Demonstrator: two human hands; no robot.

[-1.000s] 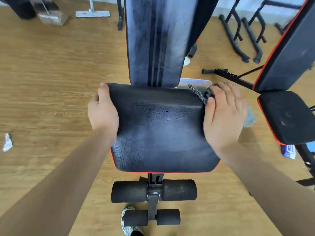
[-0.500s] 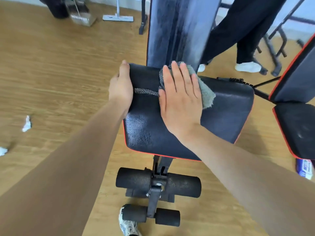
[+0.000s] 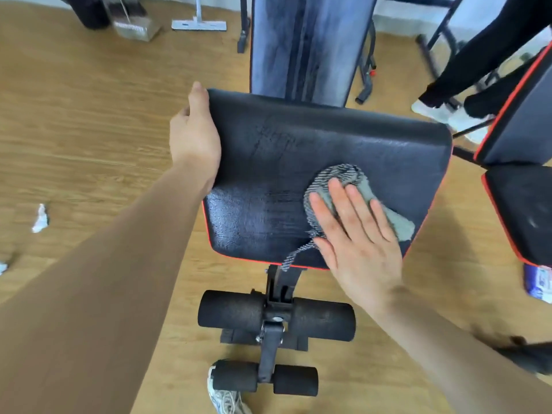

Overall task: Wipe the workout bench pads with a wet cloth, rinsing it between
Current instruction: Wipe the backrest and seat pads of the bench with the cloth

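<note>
On the wooden floor (image 3: 89,121) at the far left lies a small white scrap of paper (image 3: 40,219), and at the top left a white mop head (image 3: 198,24) rests beside a clear container (image 3: 136,29). The left hand (image 3: 194,135) holds the left edge of the seat pad (image 3: 298,150): the thumb lies on the top corner and the fingers go around the side, so the grip is closed on the pad's edge. The seat pad is black with a red line along its lower edge, and its surface looks wet and shiny in the middle. Behind it the back pad (image 3: 307,46) stands upward, with wet streaks on it. Under the seat, two pairs of black foam rollers (image 3: 233,312) sit on the frame, and a shoe (image 3: 224,398) shows below them. The grey cloth (image 3: 343,186) lies on the right half of the seat pad, and one striped corner hangs over the front edge. The right hand (image 3: 358,234) presses flat on the cloth with fingers straight and a little spread, so its grip is open, not clamped. Further right stands a second bench (image 3: 522,204), also black with red trim, and behind it the legs of another person (image 3: 478,64) in dark trousers and white shoes.
</note>
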